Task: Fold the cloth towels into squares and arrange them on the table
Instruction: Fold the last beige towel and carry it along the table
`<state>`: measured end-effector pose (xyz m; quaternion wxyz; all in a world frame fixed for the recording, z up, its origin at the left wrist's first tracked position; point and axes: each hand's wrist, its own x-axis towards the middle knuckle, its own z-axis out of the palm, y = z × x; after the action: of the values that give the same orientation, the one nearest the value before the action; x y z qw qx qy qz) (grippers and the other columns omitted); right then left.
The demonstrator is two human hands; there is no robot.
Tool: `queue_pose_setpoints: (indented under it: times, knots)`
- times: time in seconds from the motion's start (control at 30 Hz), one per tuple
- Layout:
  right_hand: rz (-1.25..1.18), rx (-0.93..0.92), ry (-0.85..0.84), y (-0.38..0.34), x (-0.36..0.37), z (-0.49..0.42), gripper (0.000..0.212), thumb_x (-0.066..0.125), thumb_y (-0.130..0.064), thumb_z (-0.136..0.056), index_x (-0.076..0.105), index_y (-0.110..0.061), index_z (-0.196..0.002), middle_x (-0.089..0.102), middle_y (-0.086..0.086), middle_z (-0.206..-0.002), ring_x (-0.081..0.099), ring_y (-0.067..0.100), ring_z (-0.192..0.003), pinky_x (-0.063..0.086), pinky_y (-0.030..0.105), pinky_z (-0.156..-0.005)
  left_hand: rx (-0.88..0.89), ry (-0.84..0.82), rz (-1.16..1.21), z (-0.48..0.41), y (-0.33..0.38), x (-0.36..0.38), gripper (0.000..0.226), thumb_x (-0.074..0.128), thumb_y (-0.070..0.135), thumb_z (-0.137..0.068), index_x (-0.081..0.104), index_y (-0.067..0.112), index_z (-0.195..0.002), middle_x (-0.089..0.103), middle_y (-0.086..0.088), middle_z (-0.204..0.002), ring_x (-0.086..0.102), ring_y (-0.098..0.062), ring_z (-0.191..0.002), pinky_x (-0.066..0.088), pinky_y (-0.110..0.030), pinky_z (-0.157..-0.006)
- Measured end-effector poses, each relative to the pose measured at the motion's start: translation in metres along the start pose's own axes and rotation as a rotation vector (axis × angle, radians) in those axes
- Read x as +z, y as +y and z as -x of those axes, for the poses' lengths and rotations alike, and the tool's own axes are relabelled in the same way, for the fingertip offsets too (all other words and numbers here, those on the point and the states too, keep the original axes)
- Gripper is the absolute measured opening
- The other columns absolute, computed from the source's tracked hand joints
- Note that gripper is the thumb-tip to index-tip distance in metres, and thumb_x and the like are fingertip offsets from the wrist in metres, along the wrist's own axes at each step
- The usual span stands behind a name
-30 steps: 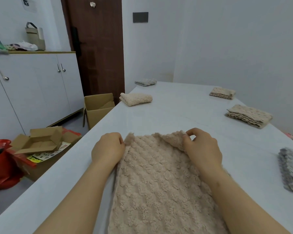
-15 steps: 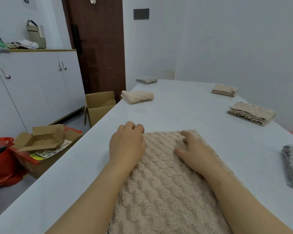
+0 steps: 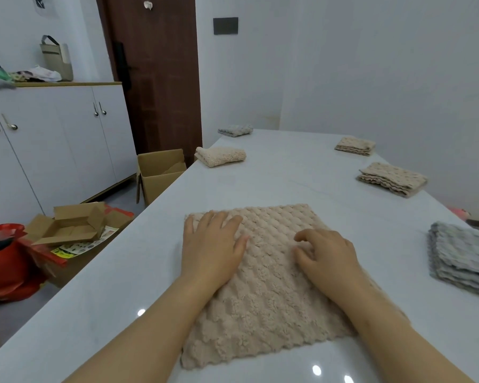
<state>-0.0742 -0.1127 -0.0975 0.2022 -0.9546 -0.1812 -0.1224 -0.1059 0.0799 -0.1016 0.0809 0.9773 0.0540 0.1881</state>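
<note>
pressing the beige towel [image 3: 266, 294] flat on the table [image 3: 288, 167], the left hand [image 3: 212, 244] spreads straight fingers near its far-left corner, the right hand [image 3: 327, 255] rests loosely curled, holding nothing, and the towel's near edge lies behind both wrists.

Grey stack [image 3: 462, 258]: right side cut by frame edge. Red bag [image 3: 6, 261]: left part out of frame. Pink item [image 3: 460, 213] beyond table [image 3: 288, 175] edge: too little shows to identify. Right hand [image 3: 327, 261]: fingertips curl down, blurred; pinch on towel [image 3: 266, 299] undeterminable. Clutter [image 3: 36, 74] on cabinet [image 3: 67, 139] top: smeared. Both forearms [image 3: 155, 327] run off bottom edge.
</note>
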Motion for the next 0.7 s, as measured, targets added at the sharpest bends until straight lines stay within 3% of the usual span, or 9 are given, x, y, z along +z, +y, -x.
queue_pose_setpoints:
  times: [0.17, 0.3, 0.37, 0.43, 0.5, 0.6, 0.7]
  knots:
    - [0.006, -0.018, 0.050, 0.008, -0.010, 0.042, 0.019, 0.048, -0.029, -0.092, 0.061, -0.025, -0.105, 0.058, -0.012, -0.101, 0.048, 0.014, -0.105, 0.028, 0.024, -0.086, 0.104, 0.016, 0.134, 0.031, 0.006, -0.011, 0.037, 0.038, 0.040, -0.095, 0.049, 0.032, -0.129, 0.051, 0.013, -0.133, 0.043, -0.010, -0.125, 0.026, -0.030, -0.105]
    - [-0.018, 0.002, 0.050, 0.015, -0.017, 0.067, 0.014, 0.051, -0.030, -0.087, 0.062, -0.027, -0.096, 0.054, -0.017, -0.088, 0.048, 0.013, -0.096, 0.026, 0.023, -0.082, 0.083, -0.139, 0.362, 0.058, 0.010, -0.022, 0.038, 0.044, 0.048, -0.091, 0.054, 0.032, -0.124, 0.056, 0.012, -0.126, 0.050, -0.007, -0.114, 0.031, -0.036, -0.108]
    - [-0.059, -0.011, -0.012, 0.017, -0.021, 0.076, 0.027, 0.047, -0.047, -0.076, 0.060, -0.034, -0.096, 0.047, -0.027, -0.091, 0.043, 0.005, -0.097, 0.024, 0.022, -0.087, 0.047, -0.291, 0.403, 0.072, 0.013, -0.025, 0.055, 0.039, 0.065, -0.083, 0.046, 0.037, -0.130, 0.048, 0.013, -0.135, 0.043, -0.006, -0.124, 0.018, -0.044, -0.115]
    - [-0.093, -0.058, -0.096, 0.018, -0.025, 0.081, 0.048, 0.038, -0.065, -0.060, 0.054, -0.045, -0.100, 0.040, -0.035, -0.101, 0.033, -0.004, -0.106, 0.019, 0.021, -0.095, 0.095, -0.428, 0.268, 0.082, 0.012, -0.025, 0.083, 0.026, 0.083, -0.065, 0.030, 0.044, -0.138, 0.028, 0.015, -0.149, 0.020, -0.006, -0.140, -0.003, -0.048, -0.117]
    - [-0.070, -0.092, -0.181, 0.017, -0.027, 0.083, 0.062, 0.031, -0.074, -0.051, 0.048, -0.052, -0.106, 0.034, -0.037, -0.112, 0.024, -0.007, -0.115, 0.014, 0.023, -0.102, 0.173, -0.486, 0.107, 0.088, 0.010, -0.024, 0.098, 0.017, 0.087, -0.051, 0.014, 0.049, -0.141, 0.007, 0.014, -0.156, -0.003, -0.009, -0.144, -0.011, -0.048, -0.115]
    - [0.012, -0.122, -0.217, 0.019, -0.027, 0.082, 0.081, 0.026, -0.082, -0.048, 0.043, -0.051, -0.120, 0.030, -0.035, -0.124, 0.021, -0.002, -0.128, 0.010, 0.027, -0.109, 0.191, -0.486, 0.051, 0.088, 0.010, -0.021, 0.098, 0.015, 0.088, -0.051, 0.007, 0.051, -0.141, 0.000, 0.014, -0.157, -0.010, -0.011, -0.145, -0.012, -0.049, -0.115]
    - [0.051, -0.117, -0.187, 0.019, -0.024, 0.081, 0.089, 0.022, -0.086, -0.046, 0.043, -0.049, -0.124, 0.034, -0.029, -0.134, 0.021, 0.002, -0.133, 0.010, 0.027, -0.110, 0.193, -0.437, 0.029, 0.085, 0.010, -0.020, 0.080, 0.024, 0.084, -0.069, 0.016, 0.049, -0.140, 0.012, 0.014, -0.155, 0.000, -0.011, -0.145, -0.005, -0.050, -0.116]
